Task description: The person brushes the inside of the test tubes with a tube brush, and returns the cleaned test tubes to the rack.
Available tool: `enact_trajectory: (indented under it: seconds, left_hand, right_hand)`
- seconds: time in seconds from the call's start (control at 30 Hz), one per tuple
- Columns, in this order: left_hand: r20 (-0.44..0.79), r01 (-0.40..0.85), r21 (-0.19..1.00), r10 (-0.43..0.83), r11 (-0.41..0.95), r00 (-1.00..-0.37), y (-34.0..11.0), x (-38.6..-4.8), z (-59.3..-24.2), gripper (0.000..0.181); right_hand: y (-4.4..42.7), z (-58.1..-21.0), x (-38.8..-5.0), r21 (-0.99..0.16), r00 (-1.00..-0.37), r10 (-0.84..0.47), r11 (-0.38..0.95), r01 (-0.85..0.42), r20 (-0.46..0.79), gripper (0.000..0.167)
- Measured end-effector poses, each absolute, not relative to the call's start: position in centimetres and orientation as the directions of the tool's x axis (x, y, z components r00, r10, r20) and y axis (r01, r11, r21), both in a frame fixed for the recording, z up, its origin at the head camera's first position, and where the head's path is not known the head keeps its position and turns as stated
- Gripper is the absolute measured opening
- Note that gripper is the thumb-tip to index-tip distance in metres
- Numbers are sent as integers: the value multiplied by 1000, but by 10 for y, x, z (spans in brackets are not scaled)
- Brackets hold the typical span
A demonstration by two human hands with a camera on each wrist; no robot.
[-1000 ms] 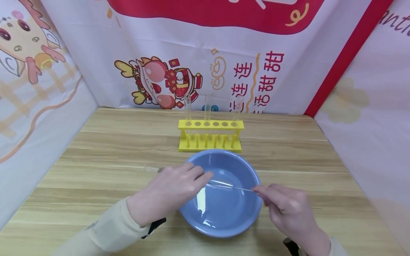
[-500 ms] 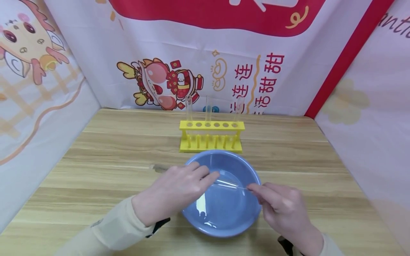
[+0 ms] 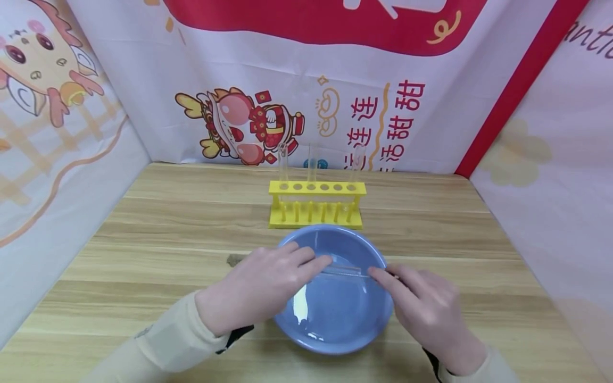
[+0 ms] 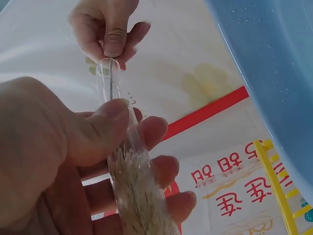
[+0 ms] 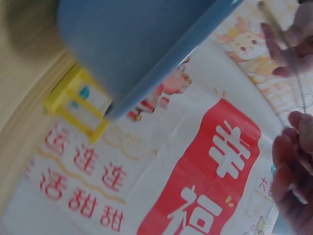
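My views share tube (image 4: 134, 181) and bowl (image 3: 335, 319)
Head looks down and far; close in, left wrist faces far right, right wrist far left.

The right hand (image 3: 428, 308) has moved in toward the desk's (image 3: 76, 308) left edge, its fingertips now farther over the bowl (image 3: 330, 351) and a little nearer the desk's back edge, its fingers more spread than before. The left hand (image 3: 265, 282) and the glass tube (image 3: 345, 269) have shifted slightly toward the desk's right edge. Between tube mouth and right fingertips, the bare wire (image 3: 365, 276) is shorter, and more bristles (image 3: 234, 259) show beyond the left hand.
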State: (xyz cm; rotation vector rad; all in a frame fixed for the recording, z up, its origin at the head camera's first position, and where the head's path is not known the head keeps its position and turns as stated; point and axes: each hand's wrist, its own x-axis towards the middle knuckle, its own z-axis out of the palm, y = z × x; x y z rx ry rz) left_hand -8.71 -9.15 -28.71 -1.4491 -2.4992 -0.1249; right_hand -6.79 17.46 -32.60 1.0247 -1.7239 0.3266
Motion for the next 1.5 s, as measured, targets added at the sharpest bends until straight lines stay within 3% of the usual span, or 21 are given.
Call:
enact_trajectory:
  seconds: [0.1, 0.17, 0.27, 0.4, 0.57, 0.77, 1.1, 1.37, 1.5]
  left_hand:
    - [210, 856, 31, 834, 516, -510, -94, -88, -286, 57]
    - [171, 843, 79, 826, 532, -537, -96, -88, -285, 58]
    - [131, 818, 131, 808, 560, -574, -99, -88, -285, 53]
    - [117, 791, 160, 785, 590, -609, -103, -89, -286, 47]
    - [192, 794, 124, 771, 595, -607, -107, -90, -291, 44]
    - [287, 800, 43, 760, 598, -583, -111, -93, -297, 39]
    - [286, 796, -36, 770, 604, -571, -115, -93, -298, 49]
    - [293, 798, -64, 776, 599, -559, -119, -91, -296, 53]
    - [292, 798, -66, 777, 599, -558, -120, -91, -296, 54]
  right_hand:
    - [176, -320, -73, 460, 153, -506, 565, -685, 849, 20]
    - [177, -318, -76, 557, 259, -526, 553, -620, 810, 17]
    - [180, -317, -79, 613, 307, -549, 553, -564, 777, 14]
    - [184, -321, -81, 629, 292, -578, 554, -545, 762, 11]
    - [186, -327, -82, 594, 213, -603, 552, -586, 769, 14]
    - [186, -331, -81, 460, 75, -570, 572, -679, 818, 23]
    - [195, -338, -75, 181, -233, -534, 611, -771, 813, 37]
    - [201, -340, -73, 54, -331, -489, 619, -784, 807, 38]
    - [207, -341, -70, -35, -416, -499, 608, -793, 760, 38]
